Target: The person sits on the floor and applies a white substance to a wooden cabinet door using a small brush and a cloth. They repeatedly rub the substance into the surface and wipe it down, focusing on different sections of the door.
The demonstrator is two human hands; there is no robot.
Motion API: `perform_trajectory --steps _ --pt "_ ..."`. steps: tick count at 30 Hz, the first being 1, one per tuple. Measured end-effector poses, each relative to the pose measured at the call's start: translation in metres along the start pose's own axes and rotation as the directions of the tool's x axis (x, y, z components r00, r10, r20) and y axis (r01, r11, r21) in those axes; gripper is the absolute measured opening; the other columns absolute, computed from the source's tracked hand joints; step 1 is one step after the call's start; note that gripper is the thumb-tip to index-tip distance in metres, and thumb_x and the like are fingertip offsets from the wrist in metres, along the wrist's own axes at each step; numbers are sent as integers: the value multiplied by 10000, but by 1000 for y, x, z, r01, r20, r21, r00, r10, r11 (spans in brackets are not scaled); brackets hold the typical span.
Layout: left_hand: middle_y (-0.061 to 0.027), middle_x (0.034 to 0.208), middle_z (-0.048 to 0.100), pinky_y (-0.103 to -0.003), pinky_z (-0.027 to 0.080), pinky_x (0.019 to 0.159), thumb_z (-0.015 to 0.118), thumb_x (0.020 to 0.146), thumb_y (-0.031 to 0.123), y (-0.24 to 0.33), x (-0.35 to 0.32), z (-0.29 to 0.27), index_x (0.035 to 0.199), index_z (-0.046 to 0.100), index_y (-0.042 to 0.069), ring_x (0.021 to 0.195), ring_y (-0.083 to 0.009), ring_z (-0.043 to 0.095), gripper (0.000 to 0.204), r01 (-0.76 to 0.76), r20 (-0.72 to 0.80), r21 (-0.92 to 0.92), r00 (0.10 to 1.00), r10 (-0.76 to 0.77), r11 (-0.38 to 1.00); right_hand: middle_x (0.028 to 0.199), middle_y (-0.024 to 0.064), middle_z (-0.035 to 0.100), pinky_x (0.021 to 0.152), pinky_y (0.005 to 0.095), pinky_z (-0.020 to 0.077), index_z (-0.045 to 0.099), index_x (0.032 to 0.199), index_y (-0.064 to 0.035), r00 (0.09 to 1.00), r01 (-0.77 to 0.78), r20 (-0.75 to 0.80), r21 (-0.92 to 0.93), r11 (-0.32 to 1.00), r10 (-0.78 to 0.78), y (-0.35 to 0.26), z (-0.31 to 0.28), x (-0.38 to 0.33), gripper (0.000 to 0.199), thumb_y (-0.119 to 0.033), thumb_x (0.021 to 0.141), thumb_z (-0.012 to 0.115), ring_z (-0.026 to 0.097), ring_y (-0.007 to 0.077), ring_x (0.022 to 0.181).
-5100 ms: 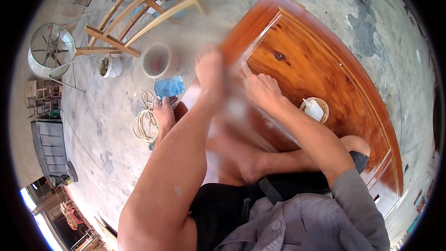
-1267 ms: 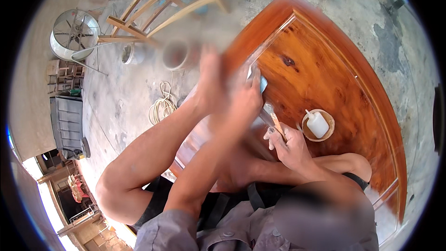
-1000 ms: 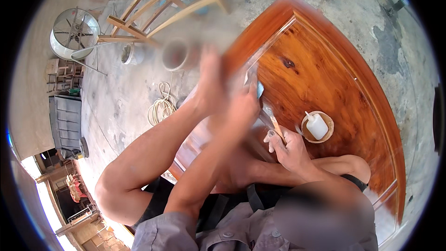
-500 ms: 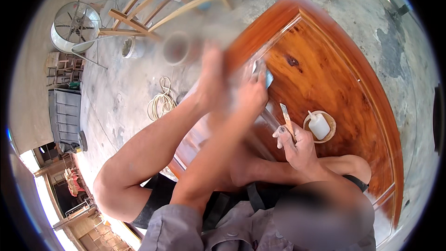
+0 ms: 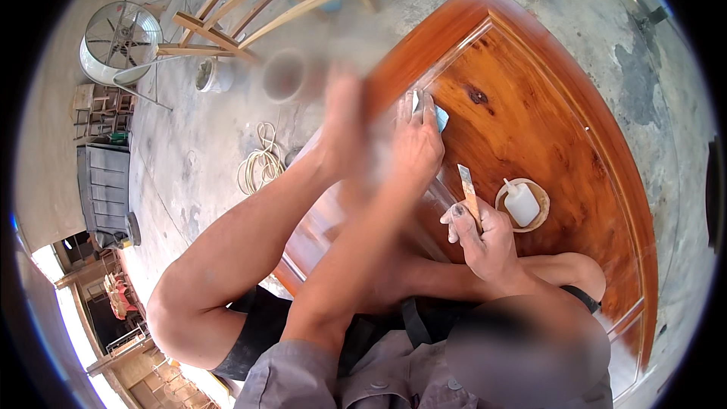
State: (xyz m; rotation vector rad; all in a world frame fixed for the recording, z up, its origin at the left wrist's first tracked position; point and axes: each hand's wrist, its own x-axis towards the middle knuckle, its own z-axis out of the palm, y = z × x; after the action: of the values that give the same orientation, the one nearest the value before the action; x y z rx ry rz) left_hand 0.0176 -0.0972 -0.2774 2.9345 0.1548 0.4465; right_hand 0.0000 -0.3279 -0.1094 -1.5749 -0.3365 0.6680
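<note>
A large glossy red-brown wooden panel (image 5: 545,121) with a raised frame lies under me. On the inner moulding near its left side rests my left hand (image 5: 418,140), fingers pressed down over a folded pale blue and white sheet (image 5: 442,118); its material I cannot make out. My right hand (image 5: 488,241) is closed round a narrow flat-bladed tool (image 5: 468,188) with a worn, wood-coloured surface, its blade pointing up and away. Whitish dust coats the fingers of both hands. Beside the right hand a white squeeze bottle (image 5: 521,204) lies in a small round bowl (image 5: 542,221).
My bent legs flank the work, one foot by the panel's left edge. On the concrete floor are a coiled pale hose or cable (image 5: 260,168), a white bucket (image 5: 217,76), a blurred round container (image 5: 285,77), a drum fan (image 5: 120,44) and a wooden chair frame (image 5: 250,19).
My left hand has shifted slightly right and toward me along the moulding, the sheet still under its fingers. The right hand stays nearly in place, holding the tool.
</note>
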Motion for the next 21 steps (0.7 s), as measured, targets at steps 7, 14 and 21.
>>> perform_trajectory --steps 7,14,21 --pt "-326 1264 663 -543 355 1217 726 807 22 35 24 -41 1511 444 -98 1431 -480 464 768 -6 107 -133 994 21 991 704 30 625 611 285 473 685 971 -1 999 22 -44 9 1000 -22 6 3 -1 276 -202 1101 548 584 93 656" --pt "-302 1167 699 -496 410 1184 699 831 34 38 14 -54 1507 450 -105 1402 -484 493 734 45 145 -136 989 -25 990 723 58 650 616 287 487 688 979 4 999 19 -36 -20 1000 -20 16 0 0 269 -208 1091 563 604 109 653" --pt "-286 1154 703 -486 420 1168 728 862 113 38 0 -58 1521 436 -100 1374 -469 526 752 44 155 -48 987 -37 998 713 57 652 613 311 493 689 977 13 999 -28 14 -81 996 29 20 0 -7 279 -208 1088 559 609 125 635"
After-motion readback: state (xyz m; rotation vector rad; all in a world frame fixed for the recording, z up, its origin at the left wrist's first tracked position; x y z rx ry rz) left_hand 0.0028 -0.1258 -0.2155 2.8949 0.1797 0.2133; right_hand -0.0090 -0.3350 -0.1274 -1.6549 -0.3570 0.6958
